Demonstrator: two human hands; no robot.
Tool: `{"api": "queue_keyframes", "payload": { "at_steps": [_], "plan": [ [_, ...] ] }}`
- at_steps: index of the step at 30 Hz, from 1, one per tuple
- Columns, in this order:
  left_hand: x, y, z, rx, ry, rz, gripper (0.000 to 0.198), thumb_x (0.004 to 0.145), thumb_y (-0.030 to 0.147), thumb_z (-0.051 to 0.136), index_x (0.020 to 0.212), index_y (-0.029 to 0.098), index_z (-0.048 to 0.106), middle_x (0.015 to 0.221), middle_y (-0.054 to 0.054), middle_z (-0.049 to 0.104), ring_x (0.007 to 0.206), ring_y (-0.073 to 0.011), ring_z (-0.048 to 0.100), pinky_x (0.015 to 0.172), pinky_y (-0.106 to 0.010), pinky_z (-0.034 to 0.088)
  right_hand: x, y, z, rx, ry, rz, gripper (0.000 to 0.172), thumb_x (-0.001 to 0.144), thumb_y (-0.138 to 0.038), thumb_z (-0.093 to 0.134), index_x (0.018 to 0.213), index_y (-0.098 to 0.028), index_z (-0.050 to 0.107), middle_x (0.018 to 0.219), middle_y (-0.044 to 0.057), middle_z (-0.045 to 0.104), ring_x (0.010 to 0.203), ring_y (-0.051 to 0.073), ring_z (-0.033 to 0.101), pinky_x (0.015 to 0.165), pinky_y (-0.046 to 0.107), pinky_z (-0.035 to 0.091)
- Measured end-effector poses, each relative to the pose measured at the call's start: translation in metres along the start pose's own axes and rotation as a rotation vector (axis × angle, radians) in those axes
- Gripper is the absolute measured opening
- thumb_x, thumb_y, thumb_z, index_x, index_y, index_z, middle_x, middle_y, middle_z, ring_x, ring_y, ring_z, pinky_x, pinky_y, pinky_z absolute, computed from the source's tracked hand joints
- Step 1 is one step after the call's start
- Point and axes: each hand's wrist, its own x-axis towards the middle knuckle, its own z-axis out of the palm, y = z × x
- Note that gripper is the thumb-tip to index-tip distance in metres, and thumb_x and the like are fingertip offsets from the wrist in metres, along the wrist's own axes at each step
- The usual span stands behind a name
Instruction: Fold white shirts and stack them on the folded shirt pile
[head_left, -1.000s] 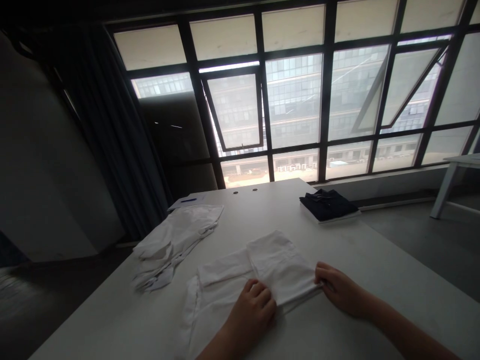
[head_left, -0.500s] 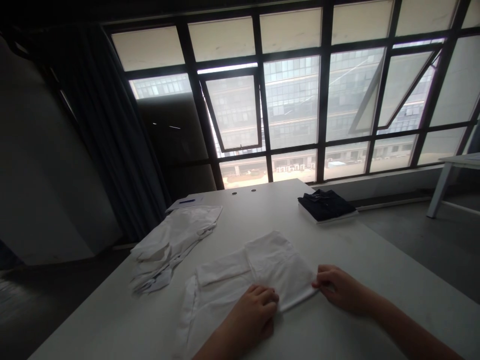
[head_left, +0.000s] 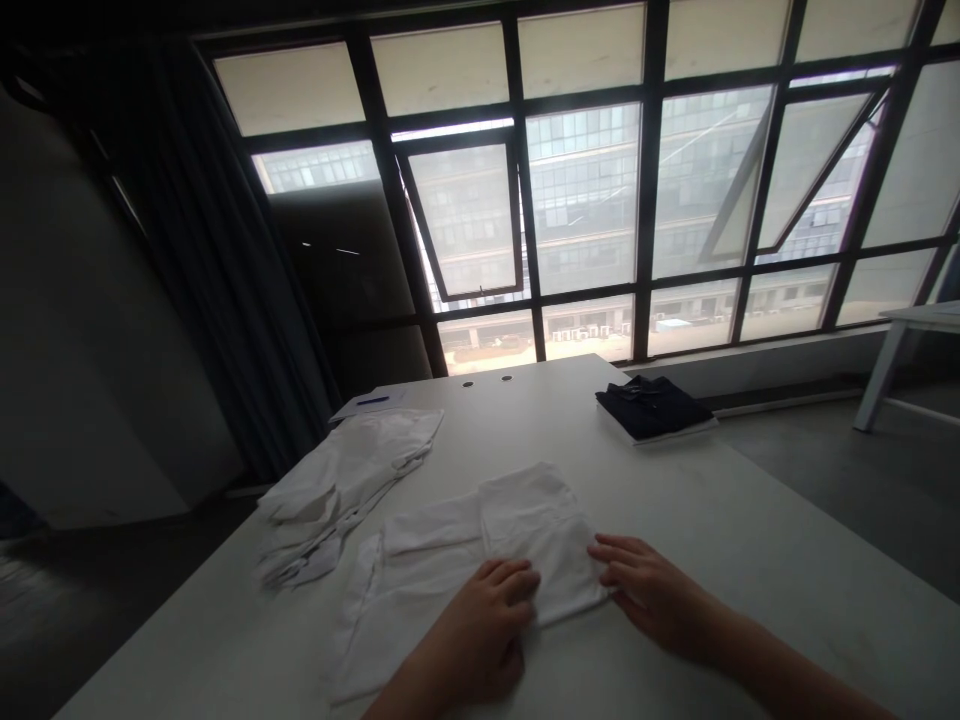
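A white garment (head_left: 544, 545) lies partly folded on the table in front of me, its right part doubled over into a thicker square. Its flatter part (head_left: 427, 560) stretches to the left with a turned edge. My left hand (head_left: 491, 615) is on the near edge of the folded part, fingers bent together over the cloth. At the right edge my right hand (head_left: 649, 590) touches the fold, its fingers stretched out and slightly apart. The collar and sleeves of this garment do not show.
A loosely crumpled white garment (head_left: 352, 490) lies on the table (head_left: 757, 590) to the left. Behind it is a blue pen (head_left: 373, 401) on paper. A folded dark collared shirt (head_left: 652, 405) tops a white piece at the far right. Windows (head_left: 581, 200) stand beyond.
Both hands and the folded garment have shifted left. The fingers of my right hand have gone from pinching the garment's corner to lying stretched along its edge.
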Motion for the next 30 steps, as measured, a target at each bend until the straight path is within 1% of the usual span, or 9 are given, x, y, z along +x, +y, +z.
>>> {"api": "queue_keyframes", "payload": {
  "at_steps": [5,7,9,13,17,20,24,27,30],
  "plan": [
    [-0.003,-0.001,0.000,-0.053,-0.039,0.017,0.017,0.070,0.021,0.064,0.087,0.024,0.065,0.140,0.000,0.058,0.129,-0.0219,0.052,0.116,-0.038,0.031,-0.001,-0.019,-0.009,0.008,-0.046,-0.020,0.021,0.078,-0.014,0.061,0.096,-0.024,0.068,0.115,0.008,0.068,0.115,0.027,0.058,0.103,0.046,0.044],
    [-0.005,0.000,-0.001,-0.074,-0.042,0.022,0.012,0.070,0.021,0.064,0.082,0.023,0.063,0.138,0.001,0.060,0.125,-0.0215,0.055,0.115,-0.037,0.034,-0.002,-0.029,-0.011,-0.003,-0.071,-0.032,0.019,0.072,-0.015,0.065,0.089,-0.024,0.065,0.104,0.006,0.066,0.101,0.024,0.058,0.097,0.044,0.044],
    [-0.006,0.003,-0.002,-0.082,-0.039,0.008,0.018,0.070,0.022,0.064,0.087,0.024,0.064,0.135,0.000,0.061,0.121,-0.0219,0.056,0.114,-0.038,0.035,-0.002,-0.036,-0.012,-0.008,-0.080,-0.045,0.017,0.072,-0.016,0.066,0.087,-0.024,0.063,0.100,0.005,0.064,0.097,0.023,0.056,0.094,0.042,0.044],
    [-0.003,0.009,0.002,-0.054,-0.016,-0.035,0.048,0.074,0.027,0.065,0.121,0.026,0.059,0.138,-0.004,0.059,0.131,-0.0268,0.049,0.118,-0.046,0.031,-0.002,-0.039,-0.007,-0.038,-0.054,-0.101,0.015,0.078,-0.015,0.062,0.090,-0.024,0.062,0.106,0.006,0.062,0.099,0.023,0.055,0.096,0.043,0.041],
    [0.002,0.009,0.014,0.024,-0.017,-0.007,0.069,0.090,0.034,0.061,0.153,0.029,0.033,0.161,-0.006,0.035,0.148,-0.0287,0.031,0.123,-0.051,0.022,0.001,-0.039,-0.001,-0.067,-0.033,-0.158,0.019,0.081,-0.010,0.057,0.093,-0.023,0.063,0.110,0.006,0.065,0.104,0.023,0.057,0.099,0.043,0.041],
    [0.003,0.004,0.023,0.088,-0.005,0.021,0.071,0.095,0.032,0.061,0.157,0.032,0.027,0.165,-0.006,0.028,0.149,-0.0287,0.029,0.122,-0.050,0.025,0.004,-0.039,0.000,-0.052,-0.025,-0.171,0.021,0.078,-0.010,0.058,0.093,-0.024,0.064,0.112,0.006,0.066,0.107,0.023,0.059,0.102,0.043,0.042],
    [0.001,-0.007,0.025,0.144,0.025,0.089,0.061,0.098,0.030,0.059,0.153,0.041,0.035,0.164,-0.002,0.030,0.148,-0.0287,0.032,0.120,-0.052,0.028,0.003,-0.037,0.002,0.004,-0.022,-0.140,0.036,0.069,-0.008,0.060,0.100,-0.025,0.064,0.126,0.008,0.064,0.122,0.027,0.056,0.108,0.046,0.041],
    [0.000,-0.014,0.023,0.194,0.032,0.114,0.059,0.098,0.024,0.059,0.151,0.041,0.038,0.164,-0.001,0.030,0.149,-0.0289,0.030,0.121,-0.052,0.026,0.000,-0.035,0.004,0.062,-0.026,-0.116,0.046,0.066,-0.005,0.057,0.107,-0.024,0.062,0.131,0.010,0.063,0.128,0.028,0.053,0.110,0.045,0.042],
    [-0.001,-0.017,0.026,0.229,0.023,0.110,0.062,0.097,0.017,0.056,0.153,0.038,0.036,0.163,-0.002,0.031,0.150,-0.0288,0.028,0.122,-0.052,0.024,-0.001,-0.034,0.006,0.106,-0.024,-0.102,0.042,0.067,-0.003,0.055,0.103,-0.022,0.062,0.130,0.011,0.064,0.129,0.026,0.054,0.112,0.042,0.043]
  ]
}}
